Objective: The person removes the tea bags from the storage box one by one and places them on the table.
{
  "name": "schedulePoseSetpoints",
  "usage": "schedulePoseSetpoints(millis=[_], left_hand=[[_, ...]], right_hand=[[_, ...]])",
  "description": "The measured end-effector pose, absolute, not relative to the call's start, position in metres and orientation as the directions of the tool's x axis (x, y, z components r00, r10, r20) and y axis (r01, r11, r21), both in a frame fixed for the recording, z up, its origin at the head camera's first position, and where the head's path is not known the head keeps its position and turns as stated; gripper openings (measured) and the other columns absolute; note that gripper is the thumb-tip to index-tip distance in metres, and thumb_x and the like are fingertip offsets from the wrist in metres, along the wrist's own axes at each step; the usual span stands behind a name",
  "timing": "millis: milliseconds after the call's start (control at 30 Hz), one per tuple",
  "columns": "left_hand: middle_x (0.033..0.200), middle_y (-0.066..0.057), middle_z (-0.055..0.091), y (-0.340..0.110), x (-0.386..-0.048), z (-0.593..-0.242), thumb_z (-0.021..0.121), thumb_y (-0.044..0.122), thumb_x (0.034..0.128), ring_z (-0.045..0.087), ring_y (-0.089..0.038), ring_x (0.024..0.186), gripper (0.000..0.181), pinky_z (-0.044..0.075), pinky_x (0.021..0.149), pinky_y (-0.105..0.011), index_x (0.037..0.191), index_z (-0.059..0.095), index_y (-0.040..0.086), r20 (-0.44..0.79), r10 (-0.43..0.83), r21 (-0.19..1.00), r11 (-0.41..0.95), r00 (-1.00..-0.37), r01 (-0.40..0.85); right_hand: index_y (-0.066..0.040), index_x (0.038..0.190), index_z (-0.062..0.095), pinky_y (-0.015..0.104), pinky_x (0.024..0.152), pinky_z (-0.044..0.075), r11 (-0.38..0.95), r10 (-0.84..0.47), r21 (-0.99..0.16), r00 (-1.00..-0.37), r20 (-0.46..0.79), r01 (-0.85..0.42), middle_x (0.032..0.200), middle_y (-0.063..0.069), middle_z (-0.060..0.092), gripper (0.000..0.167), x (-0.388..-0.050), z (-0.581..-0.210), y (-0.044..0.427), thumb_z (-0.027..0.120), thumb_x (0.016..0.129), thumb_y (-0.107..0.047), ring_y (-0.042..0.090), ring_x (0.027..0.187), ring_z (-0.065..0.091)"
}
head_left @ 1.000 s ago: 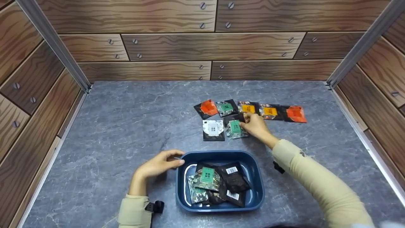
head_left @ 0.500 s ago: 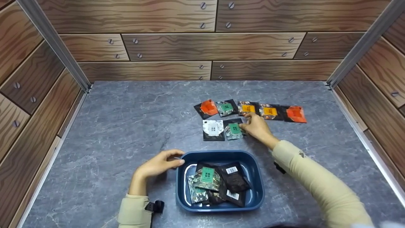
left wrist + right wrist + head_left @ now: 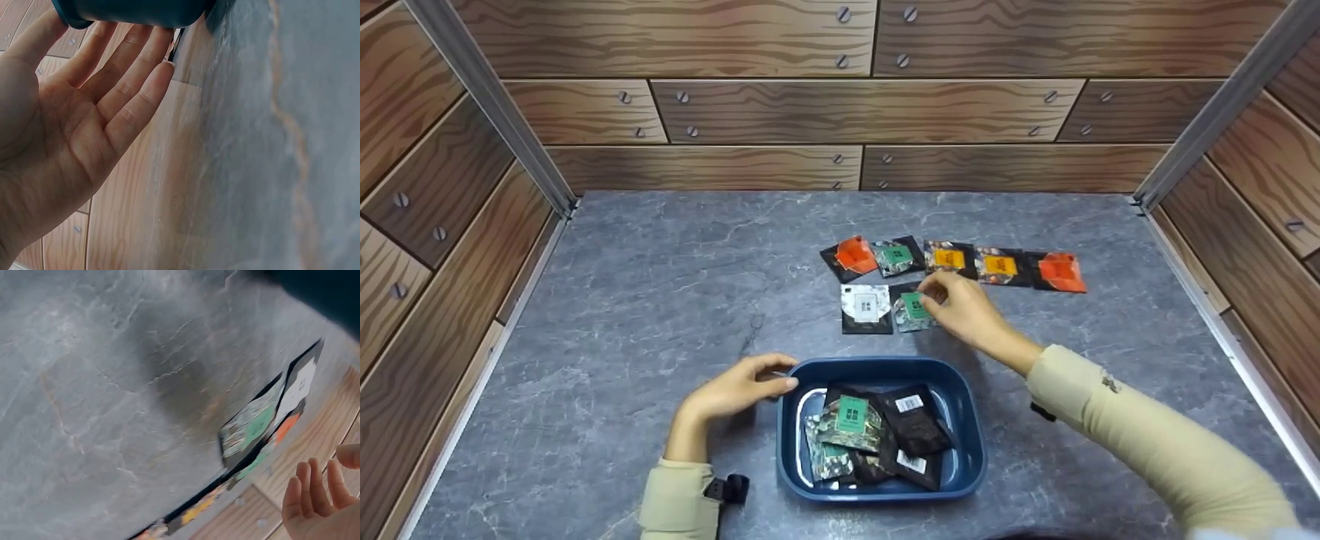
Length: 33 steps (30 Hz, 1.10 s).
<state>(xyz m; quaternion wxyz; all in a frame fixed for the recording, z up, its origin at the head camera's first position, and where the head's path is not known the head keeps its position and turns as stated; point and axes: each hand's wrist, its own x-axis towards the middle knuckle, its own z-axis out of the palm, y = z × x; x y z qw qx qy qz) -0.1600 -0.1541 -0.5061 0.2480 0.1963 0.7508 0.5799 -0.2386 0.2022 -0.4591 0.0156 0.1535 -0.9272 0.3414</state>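
My left hand (image 3: 739,391) touches the left end of a blue plastic bin (image 3: 973,420). In the left wrist view its extended fingers (image 3: 121,79) meet the bin's wall. The bin holds several flat packets, including a green-labelled one (image 3: 851,424) and a dark one with a barcode (image 3: 916,424). My right hand (image 3: 966,307) hovers over the right side of a green-labelled packet (image 3: 911,311) on the table. Its fingers are loosely bent and hold nothing in the right wrist view. Left of that packet lies a white-labelled packet (image 3: 866,306).
Behind these two packets runs a row with an orange packet (image 3: 853,256), a green one (image 3: 896,256), two yellow ones (image 3: 949,256) and another orange one (image 3: 1060,270) at the right end. Wood-patterned panels (image 3: 765,166) border the grey table (image 3: 675,262).
The green-labelled packet has shifted slightly left, closer beside the white-labelled one. My right hand has let it go and lifted off. The left hand has not moved.
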Motion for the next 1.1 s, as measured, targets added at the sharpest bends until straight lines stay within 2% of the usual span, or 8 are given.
schedulePoseSetpoints(millis=[367, 567, 800, 1100], left_hand=[[0.123, -0.025, 0.062, -0.155, -0.159, -0.506, 0.060, 0.015, 0.0998, 0.060, -0.036, 0.115, 0.041, 0.053, 0.093, -0.038, 0.133, 0.053, -0.008, -0.148, 0.580, 0.967, 0.253, -0.801, 0.005], [0.123, -0.025, 0.062, -0.155, -0.160, -0.506, 0.060, 0.015, 0.0996, 0.060, -0.035, 0.115, 0.041, 0.053, 0.093, -0.038, 0.132, 0.053, -0.008, -0.149, 0.577, 0.967, 0.256, -0.803, 0.004], [0.121, -0.024, 0.063, -0.154, -0.160, -0.507, 0.061, 0.015, 0.0994, 0.061, -0.035, 0.114, 0.040, 0.054, 0.092, -0.037, 0.132, 0.054, -0.008, -0.147, 0.579, 0.966, 0.259, -0.802, 0.010], [0.122, -0.022, 0.063, -0.154, -0.161, -0.507, 0.060, 0.015, 0.0999, 0.060, -0.035, 0.116, 0.040, 0.053, 0.093, -0.037, 0.132, 0.053, -0.008, -0.154, 0.585, 0.971, 0.237, -0.796, -0.014]], right_hand=[[-0.005, 0.102, 0.069, 0.033, 0.076, 0.057, 0.680, -0.504, -0.547, -0.853, 0.135, -0.488, 0.098, 0.005, 0.069, 0.013, -0.198, -0.437, 0.176, 0.069, 0.089, -0.003, 0.016, 0.085, 0.064], [-0.009, 0.103, 0.069, 0.026, 0.079, 0.055, 0.651, -0.611, -0.502, -0.785, 0.100, -0.570, 0.098, 0.000, 0.069, 0.013, -0.173, -0.429, 0.155, 0.070, 0.090, -0.009, 0.012, 0.088, 0.063], [-0.011, 0.104, 0.069, 0.034, 0.087, 0.055, 0.617, -0.710, -0.436, -0.703, 0.053, -0.655, 0.101, 0.001, 0.070, 0.013, -0.153, -0.429, 0.139, 0.069, 0.092, -0.015, 0.017, 0.096, 0.065], [-0.013, 0.102, 0.070, 0.033, 0.076, 0.057, 0.559, -0.805, -0.324, -0.593, 0.007, -0.763, 0.095, 0.000, 0.068, 0.013, -0.142, -0.435, 0.128, 0.070, 0.091, -0.020, 0.016, 0.086, 0.064]])
